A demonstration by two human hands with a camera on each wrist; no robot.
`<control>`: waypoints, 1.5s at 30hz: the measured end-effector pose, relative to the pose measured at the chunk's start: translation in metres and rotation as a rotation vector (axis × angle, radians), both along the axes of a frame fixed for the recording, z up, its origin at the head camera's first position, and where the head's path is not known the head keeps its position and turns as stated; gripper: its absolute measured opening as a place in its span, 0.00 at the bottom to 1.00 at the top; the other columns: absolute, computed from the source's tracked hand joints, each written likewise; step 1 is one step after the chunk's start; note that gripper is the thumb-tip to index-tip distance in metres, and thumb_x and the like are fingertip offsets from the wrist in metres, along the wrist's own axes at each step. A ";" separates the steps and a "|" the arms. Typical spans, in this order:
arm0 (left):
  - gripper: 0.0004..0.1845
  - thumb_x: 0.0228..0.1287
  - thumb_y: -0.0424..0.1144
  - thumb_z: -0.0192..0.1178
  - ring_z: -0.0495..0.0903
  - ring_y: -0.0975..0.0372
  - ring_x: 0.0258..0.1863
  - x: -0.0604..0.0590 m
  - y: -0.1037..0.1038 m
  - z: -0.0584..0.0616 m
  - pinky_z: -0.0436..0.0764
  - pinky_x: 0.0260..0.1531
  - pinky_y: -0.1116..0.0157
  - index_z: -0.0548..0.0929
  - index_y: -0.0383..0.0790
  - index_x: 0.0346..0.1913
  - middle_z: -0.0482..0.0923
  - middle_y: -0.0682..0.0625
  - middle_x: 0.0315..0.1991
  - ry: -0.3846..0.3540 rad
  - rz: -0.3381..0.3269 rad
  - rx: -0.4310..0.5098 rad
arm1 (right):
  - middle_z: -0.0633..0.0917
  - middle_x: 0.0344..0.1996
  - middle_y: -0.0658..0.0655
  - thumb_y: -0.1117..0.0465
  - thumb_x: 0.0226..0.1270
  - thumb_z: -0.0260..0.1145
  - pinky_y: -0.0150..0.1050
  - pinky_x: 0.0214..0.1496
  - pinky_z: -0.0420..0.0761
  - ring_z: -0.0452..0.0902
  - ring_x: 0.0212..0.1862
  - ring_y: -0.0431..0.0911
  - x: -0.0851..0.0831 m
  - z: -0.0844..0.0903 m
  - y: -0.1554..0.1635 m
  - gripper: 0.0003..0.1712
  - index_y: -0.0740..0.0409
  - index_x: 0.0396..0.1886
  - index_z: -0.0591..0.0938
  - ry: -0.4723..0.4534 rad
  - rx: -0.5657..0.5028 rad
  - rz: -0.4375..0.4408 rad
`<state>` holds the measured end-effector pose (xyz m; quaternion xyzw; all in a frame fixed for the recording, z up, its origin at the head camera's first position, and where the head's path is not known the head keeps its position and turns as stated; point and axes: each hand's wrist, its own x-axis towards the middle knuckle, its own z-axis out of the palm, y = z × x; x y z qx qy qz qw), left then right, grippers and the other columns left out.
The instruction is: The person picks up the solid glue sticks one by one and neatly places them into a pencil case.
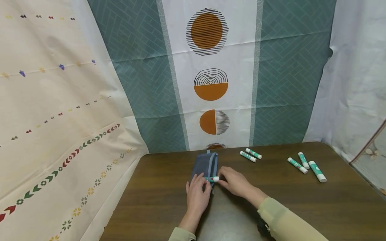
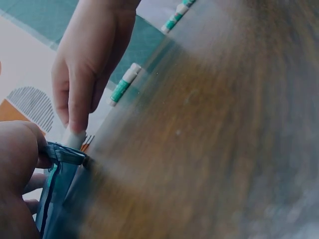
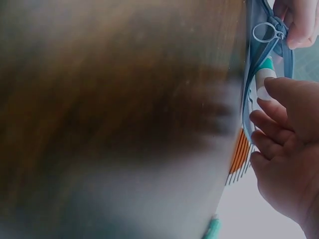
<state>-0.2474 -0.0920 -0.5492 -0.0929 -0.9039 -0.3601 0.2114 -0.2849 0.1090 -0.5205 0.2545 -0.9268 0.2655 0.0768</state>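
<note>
Your right hand pinches a white-and-green glue stick by its cap end, the fingers closed narrowly on it, and presses its other end into the open zipper mouth of a grey-blue pouch that lies near the middle of the counter's far half, its far end just short of the far edge. Your left hand grips the near lip of the pouch beside the zipper pull, holding the mouth apart; in the right wrist view the ring of the pull hangs just above the stick. Judged from this, the chief risk is that the stick catches on the zipper teeth or the fabric lip: the opening looks tight, and a slanted push could jam it or slide the soft pouch away toward the far edge. If your left hand loosens, the mouth may close on the stick. A pinch on the cap alone could also pull the cap off or let the smooth tube slip and roll across the counter. Two more sticks lie apart toward the far edge, and three near the far right corner; being round, they may roll if the counter is knocked.
</note>
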 end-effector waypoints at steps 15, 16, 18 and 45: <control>0.10 0.75 0.36 0.64 0.75 0.42 0.76 -0.001 0.003 0.002 0.59 0.72 0.23 0.82 0.49 0.32 0.85 0.45 0.69 -0.027 -0.001 0.006 | 0.88 0.54 0.53 0.57 0.78 0.75 0.53 0.53 0.85 0.86 0.51 0.48 -0.010 -0.004 -0.010 0.05 0.49 0.43 0.84 -0.077 -0.050 -0.002; 0.10 0.75 0.36 0.64 0.75 0.42 0.76 -0.001 0.003 0.002 0.59 0.72 0.23 0.82 0.50 0.32 0.85 0.45 0.69 -0.029 -0.002 0.007 | 0.88 0.53 0.53 0.57 0.78 0.75 0.53 0.53 0.85 0.85 0.51 0.48 -0.010 -0.004 -0.011 0.05 0.49 0.43 0.85 -0.083 -0.054 -0.004; 0.10 0.75 0.37 0.64 0.74 0.42 0.77 -0.001 0.003 0.002 0.59 0.72 0.23 0.82 0.50 0.32 0.84 0.45 0.69 -0.031 -0.004 0.007 | 0.88 0.53 0.53 0.56 0.77 0.75 0.54 0.55 0.86 0.86 0.52 0.50 -0.011 -0.004 -0.012 0.05 0.50 0.44 0.86 -0.084 -0.064 0.001; 0.09 0.75 0.37 0.65 0.76 0.42 0.76 -0.001 0.001 -0.002 0.60 0.72 0.24 0.83 0.49 0.33 0.85 0.44 0.68 -0.012 0.000 0.014 | 0.88 0.57 0.59 0.53 0.75 0.76 0.60 0.63 0.83 0.86 0.60 0.59 -0.022 -0.010 -0.020 0.11 0.54 0.49 0.93 -0.141 -0.102 0.006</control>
